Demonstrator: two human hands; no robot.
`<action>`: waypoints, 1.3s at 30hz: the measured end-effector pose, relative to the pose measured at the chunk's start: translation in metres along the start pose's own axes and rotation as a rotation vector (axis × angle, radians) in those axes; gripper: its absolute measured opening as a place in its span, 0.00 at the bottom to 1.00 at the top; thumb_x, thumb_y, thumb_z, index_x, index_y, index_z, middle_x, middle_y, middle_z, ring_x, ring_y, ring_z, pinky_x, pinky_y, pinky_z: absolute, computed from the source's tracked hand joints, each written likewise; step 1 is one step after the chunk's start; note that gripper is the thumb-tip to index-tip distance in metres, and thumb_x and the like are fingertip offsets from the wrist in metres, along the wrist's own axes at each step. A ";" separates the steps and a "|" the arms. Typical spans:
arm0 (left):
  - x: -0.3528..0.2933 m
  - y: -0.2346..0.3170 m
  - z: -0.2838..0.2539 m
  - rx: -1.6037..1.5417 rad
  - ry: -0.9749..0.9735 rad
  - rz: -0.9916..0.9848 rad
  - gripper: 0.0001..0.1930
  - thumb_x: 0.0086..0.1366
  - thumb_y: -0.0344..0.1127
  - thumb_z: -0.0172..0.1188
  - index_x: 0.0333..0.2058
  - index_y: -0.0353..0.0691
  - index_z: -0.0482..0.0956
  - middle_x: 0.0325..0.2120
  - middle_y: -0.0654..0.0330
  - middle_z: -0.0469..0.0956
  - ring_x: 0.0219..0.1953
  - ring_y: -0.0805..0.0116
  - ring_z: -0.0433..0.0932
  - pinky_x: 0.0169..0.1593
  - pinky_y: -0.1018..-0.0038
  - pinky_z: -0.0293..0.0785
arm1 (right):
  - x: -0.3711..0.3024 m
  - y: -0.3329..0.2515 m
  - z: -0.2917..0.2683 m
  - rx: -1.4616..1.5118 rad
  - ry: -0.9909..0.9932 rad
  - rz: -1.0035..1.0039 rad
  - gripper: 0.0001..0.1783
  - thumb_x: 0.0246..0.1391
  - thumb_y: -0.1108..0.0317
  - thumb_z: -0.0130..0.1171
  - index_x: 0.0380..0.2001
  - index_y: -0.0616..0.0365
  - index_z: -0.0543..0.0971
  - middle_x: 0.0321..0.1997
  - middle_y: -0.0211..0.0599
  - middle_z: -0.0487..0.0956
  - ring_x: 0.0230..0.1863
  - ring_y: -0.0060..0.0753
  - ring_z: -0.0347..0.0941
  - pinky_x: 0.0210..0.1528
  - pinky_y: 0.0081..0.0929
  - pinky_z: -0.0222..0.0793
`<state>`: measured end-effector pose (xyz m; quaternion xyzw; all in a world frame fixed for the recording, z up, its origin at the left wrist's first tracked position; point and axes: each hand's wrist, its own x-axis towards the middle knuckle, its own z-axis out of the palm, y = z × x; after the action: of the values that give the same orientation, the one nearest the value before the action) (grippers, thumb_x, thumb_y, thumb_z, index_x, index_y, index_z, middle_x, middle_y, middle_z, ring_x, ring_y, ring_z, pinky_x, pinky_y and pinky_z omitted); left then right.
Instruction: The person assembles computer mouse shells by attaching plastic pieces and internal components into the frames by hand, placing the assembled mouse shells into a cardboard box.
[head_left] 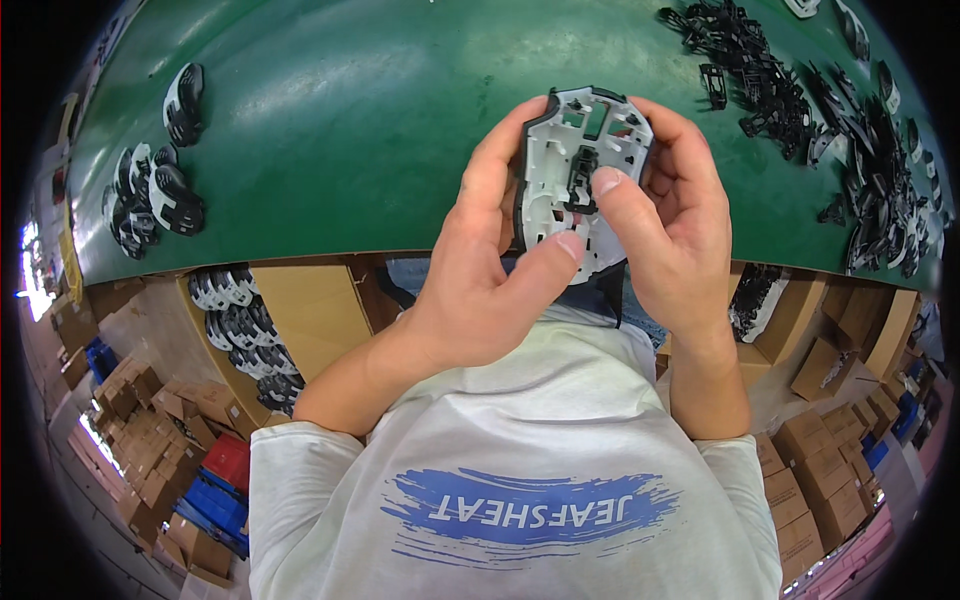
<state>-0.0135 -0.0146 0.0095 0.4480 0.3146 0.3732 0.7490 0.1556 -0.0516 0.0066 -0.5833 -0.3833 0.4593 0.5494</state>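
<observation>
Between the gripping fingers of left hand (490,268) and right hand (680,225), a pale shell (546,165) seemingly receives its black insert (582,178), likely needing firm thumb pressure next.

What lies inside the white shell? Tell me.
Inside the white shell sits a black part; the left thumb and right thumb cover patches, hiding whatever lies beneath.

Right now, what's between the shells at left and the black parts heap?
Head view: green tabletop, with the left hand and right hand at its near edge, holding a white-and-black shell.
</observation>
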 end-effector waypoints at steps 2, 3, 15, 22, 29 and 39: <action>-0.002 -0.002 -0.007 0.112 0.012 -0.021 0.39 0.67 0.20 0.54 0.75 0.28 0.51 0.62 0.48 0.73 0.64 0.64 0.73 0.69 0.67 0.68 | -0.003 0.000 -0.001 0.003 -0.041 0.024 0.31 0.62 0.75 0.65 0.67 0.70 0.70 0.53 0.44 0.82 0.39 0.22 0.82 0.40 0.21 0.81; -0.001 -0.003 -0.010 0.226 0.023 -0.036 0.38 0.67 0.20 0.53 0.75 0.27 0.51 0.61 0.48 0.74 0.63 0.64 0.75 0.67 0.68 0.70 | -0.004 0.001 -0.002 0.012 -0.088 0.023 0.34 0.61 0.76 0.65 0.69 0.69 0.69 0.54 0.45 0.81 0.41 0.24 0.82 0.42 0.23 0.82; -0.002 -0.027 -0.018 0.626 0.126 0.233 0.35 0.64 0.22 0.57 0.71 0.32 0.61 0.54 0.44 0.79 0.53 0.51 0.83 0.58 0.63 0.78 | -0.018 0.020 0.013 -0.151 -0.068 -0.017 0.39 0.56 0.78 0.62 0.72 0.63 0.68 0.51 0.41 0.81 0.44 0.25 0.80 0.47 0.25 0.79; -0.006 -0.027 -0.016 0.726 0.093 0.246 0.35 0.66 0.19 0.57 0.72 0.34 0.61 0.56 0.50 0.79 0.55 0.65 0.81 0.60 0.68 0.77 | -0.020 0.024 0.013 -0.146 -0.055 -0.025 0.36 0.58 0.79 0.62 0.71 0.63 0.68 0.51 0.39 0.80 0.45 0.26 0.78 0.49 0.26 0.77; -0.005 -0.033 -0.016 0.739 0.090 0.237 0.33 0.69 0.20 0.58 0.72 0.34 0.61 0.55 0.51 0.80 0.54 0.65 0.81 0.60 0.67 0.77 | -0.018 0.027 0.013 -0.168 -0.056 -0.050 0.36 0.59 0.79 0.62 0.71 0.64 0.68 0.53 0.45 0.80 0.47 0.30 0.80 0.50 0.30 0.79; -0.005 0.021 -0.010 0.472 -0.130 -0.103 0.42 0.70 0.20 0.55 0.79 0.32 0.45 0.68 0.46 0.70 0.63 0.59 0.77 0.65 0.64 0.74 | -0.003 0.005 -0.009 0.119 -0.163 0.237 0.37 0.56 0.81 0.59 0.71 0.66 0.68 0.60 0.39 0.80 0.59 0.29 0.77 0.65 0.32 0.72</action>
<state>-0.0303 -0.0078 0.0250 0.6170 0.3665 0.2212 0.6603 0.1628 -0.0571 0.0013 -0.5517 -0.3273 0.5888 0.4918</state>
